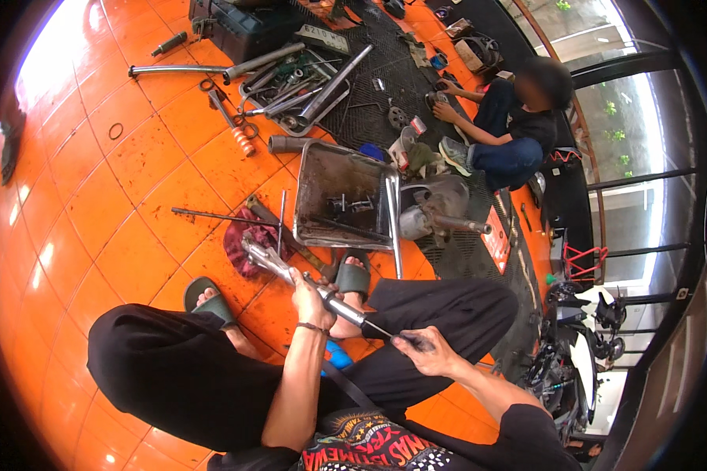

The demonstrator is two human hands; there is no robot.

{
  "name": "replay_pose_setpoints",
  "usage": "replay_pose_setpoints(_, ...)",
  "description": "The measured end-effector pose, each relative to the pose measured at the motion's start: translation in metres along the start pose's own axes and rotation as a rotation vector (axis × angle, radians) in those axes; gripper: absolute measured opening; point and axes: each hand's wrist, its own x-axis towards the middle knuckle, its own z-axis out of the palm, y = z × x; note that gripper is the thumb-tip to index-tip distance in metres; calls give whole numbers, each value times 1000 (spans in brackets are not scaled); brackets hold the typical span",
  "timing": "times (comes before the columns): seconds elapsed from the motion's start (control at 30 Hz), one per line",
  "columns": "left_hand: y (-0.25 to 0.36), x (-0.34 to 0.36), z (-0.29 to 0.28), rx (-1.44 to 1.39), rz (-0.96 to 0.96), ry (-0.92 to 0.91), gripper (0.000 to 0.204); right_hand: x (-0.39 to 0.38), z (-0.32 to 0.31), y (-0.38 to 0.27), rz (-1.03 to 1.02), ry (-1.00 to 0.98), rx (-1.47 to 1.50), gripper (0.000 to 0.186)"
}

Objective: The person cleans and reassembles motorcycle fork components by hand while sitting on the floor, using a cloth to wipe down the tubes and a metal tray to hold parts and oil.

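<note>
My left hand (313, 304) is wrapped round a silver motorcycle fork leg (349, 312), held slantwise above my lap. Its wide cast end (264, 257) points away from me, over a dark red cloth (242, 250) on the floor. My right hand (430, 353) is closed on the dark handle of a screwdriver (381, 330). The thin shaft meets the near end of the fork leg; whether its tip sits inside cannot be made out. Just beyond my feet stands a grimy metal tray (310, 184) with small parts in it.
A long thin rod (212, 213) lies across the cloth. Farther off, a second tray holds metal tubes (334, 88) and tools. A coil spring (243, 142) rests on orange tiles. Another person (503, 129) crouches at the far right; motorcycles (577, 353) stand at right.
</note>
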Motion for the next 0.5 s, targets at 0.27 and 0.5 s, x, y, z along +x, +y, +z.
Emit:
replay_pose_setpoints(0.27,6,-2,4,-2,82,6,52,-34,-4,20,77,2,256,39)
replay_pose_setpoints(0.5,4,-10,11,-47,44,6,49,-65,-32,22,49,51,87,40)
